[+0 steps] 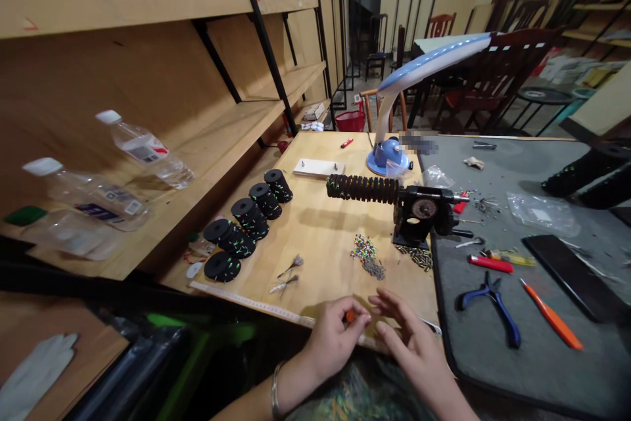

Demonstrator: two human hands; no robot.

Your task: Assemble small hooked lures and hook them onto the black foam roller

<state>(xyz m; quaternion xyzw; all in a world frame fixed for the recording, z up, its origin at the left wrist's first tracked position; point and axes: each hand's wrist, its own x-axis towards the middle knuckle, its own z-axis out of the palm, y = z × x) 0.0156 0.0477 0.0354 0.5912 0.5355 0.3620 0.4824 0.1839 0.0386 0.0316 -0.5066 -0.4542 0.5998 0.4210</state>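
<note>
Near the table's front edge, my left hand (pixel 332 337) is closed in a pinch around a small orange object (pixel 350 316), mostly hidden by the fingers. Beside it, my right hand (pixel 410 337) is held with fingers apart and nothing visible in them. Just beyond the hands lie a pile of multicoloured beads (pixel 363 247), a heap of small grey pieces (pixel 373 268) and a spread of brass-coloured bits (pixel 417 257). Behind these, a black hand-cranked device (pixel 419 214) carries a row of black foam discs (pixel 362 188) on its shaft.
Black foam rolls (pixel 250 218) line the table's left side. A blue lamp (pixel 389 155) stands at the back. On the grey mat (pixel 473 335) at right are blue pliers (pixel 490 303), an orange-handled tool (pixel 552 316) and a black phone-like slab (pixel 566 273). Shelves with bottles (pixel 148 148) rise at left.
</note>
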